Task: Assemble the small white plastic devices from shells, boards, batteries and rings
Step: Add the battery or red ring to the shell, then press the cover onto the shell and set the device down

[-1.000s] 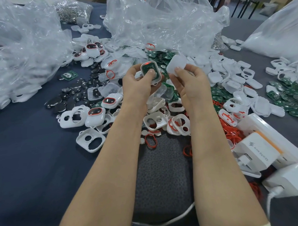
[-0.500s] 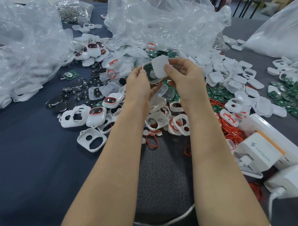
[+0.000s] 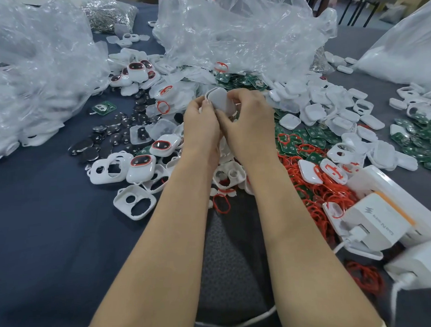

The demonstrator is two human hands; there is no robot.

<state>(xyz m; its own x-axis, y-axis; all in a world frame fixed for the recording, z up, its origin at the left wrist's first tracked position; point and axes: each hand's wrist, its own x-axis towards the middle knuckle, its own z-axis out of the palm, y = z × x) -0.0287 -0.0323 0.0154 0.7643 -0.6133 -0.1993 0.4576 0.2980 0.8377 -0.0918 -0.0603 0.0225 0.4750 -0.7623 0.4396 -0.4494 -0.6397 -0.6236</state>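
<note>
Left hand [image 3: 201,126] and right hand [image 3: 248,123] pinched one white shell [image 3: 219,99] together, fingers [image 3: 239,96] curled tight, above the desk [image 3: 41,230].

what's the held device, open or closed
Closed, it seems: white cover sits on it, insides hidden; left hand and right hand grip it. Fully snapped: cannot tell.

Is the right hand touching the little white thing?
Touching. The head view shows the right hand with fingers curled over the white device, while the left hand grips its other side.

An assembly workshop: heaped shells [image 3: 315,110], circuit boards [image 3: 315,140], bagged parts [image 3: 241,35].
</note>
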